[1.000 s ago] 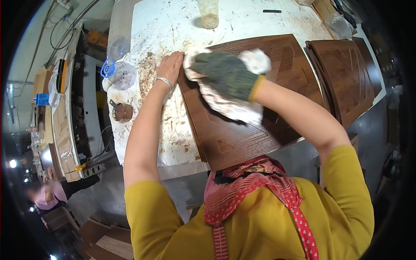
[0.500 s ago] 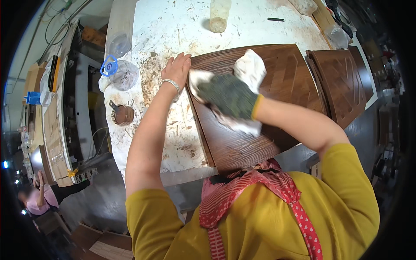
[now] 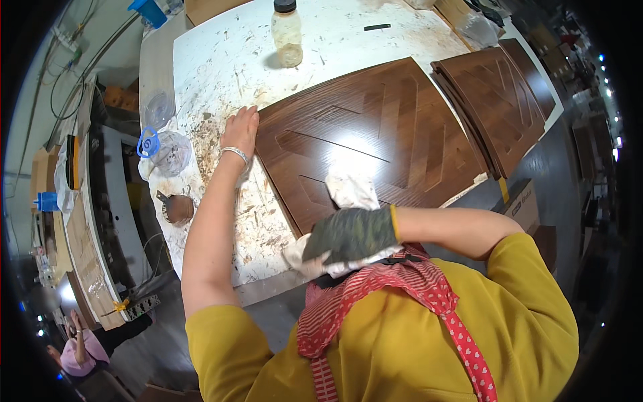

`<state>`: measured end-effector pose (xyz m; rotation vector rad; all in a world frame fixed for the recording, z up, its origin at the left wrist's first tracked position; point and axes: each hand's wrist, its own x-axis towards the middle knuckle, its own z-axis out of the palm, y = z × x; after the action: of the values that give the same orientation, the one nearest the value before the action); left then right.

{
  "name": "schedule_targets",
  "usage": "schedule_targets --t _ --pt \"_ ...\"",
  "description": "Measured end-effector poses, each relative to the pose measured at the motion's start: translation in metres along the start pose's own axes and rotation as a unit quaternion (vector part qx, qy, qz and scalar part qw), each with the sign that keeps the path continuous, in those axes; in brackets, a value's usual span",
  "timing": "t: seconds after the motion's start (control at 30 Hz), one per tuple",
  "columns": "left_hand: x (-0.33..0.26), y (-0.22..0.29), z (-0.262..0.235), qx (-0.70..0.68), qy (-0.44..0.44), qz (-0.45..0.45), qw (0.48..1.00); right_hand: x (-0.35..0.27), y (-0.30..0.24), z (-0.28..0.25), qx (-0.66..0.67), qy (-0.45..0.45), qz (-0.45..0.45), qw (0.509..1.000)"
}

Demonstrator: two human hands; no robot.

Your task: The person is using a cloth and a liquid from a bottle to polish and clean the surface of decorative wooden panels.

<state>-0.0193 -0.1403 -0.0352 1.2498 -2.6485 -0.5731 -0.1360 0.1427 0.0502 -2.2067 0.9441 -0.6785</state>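
A dark brown wooden panel [image 3: 321, 144] with carved slanted grooves lies flat on the white, stained table cover [image 3: 228, 67]. My left hand [image 3: 241, 132], bare and with a bracelet at the wrist, rests at the panel's far left corner, fingers stretched out. My right hand [image 3: 353, 236] wears a dark green glove with a yellow cuff and is closed on a white cloth [image 3: 353, 191]. That cloth bunches out beyond and below the glove, over the panel's near edge close to my body. Lamp light glares off the panel's middle.
More brown panels [image 3: 492, 100] lie at the right. A dark-lidded bottle [image 3: 287, 40] stands at the back. On the left are a cup of brown liquid [image 3: 179, 209] and a clear container with a blue handle [image 3: 171, 154]. Another person [image 3: 79, 352] is at the lower left.
My right hand has drawn the cloth from the panel's far left part down to its near edge. My left hand stays at the corner. The whole view has shifted slightly.
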Motion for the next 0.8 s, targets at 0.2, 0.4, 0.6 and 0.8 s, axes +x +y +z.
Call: schedule_targets --t 0.2,0.4,0.6,0.8 --pt "-0.050 0.086 -0.032 -0.236 0.027 0.021 0.971 -0.058 0.004 -0.075 0.117 0.373 0.348 0.852" --pt "-0.137 0.204 0.025 -0.601 -0.183 -0.008 0.778 -0.092 -0.020 -0.063 -0.070 0.450 0.321 0.830" --pt "-0.107 0.181 -0.027 -0.439 -0.024 0.078 0.895 -0.181 0.000 -0.074 -0.436 0.385 0.276 0.765" --pt "-0.092 0.161 -0.045 -0.336 0.112 0.131 0.926 -0.123 -0.042 -0.091 -0.193 0.427 0.134 0.873"
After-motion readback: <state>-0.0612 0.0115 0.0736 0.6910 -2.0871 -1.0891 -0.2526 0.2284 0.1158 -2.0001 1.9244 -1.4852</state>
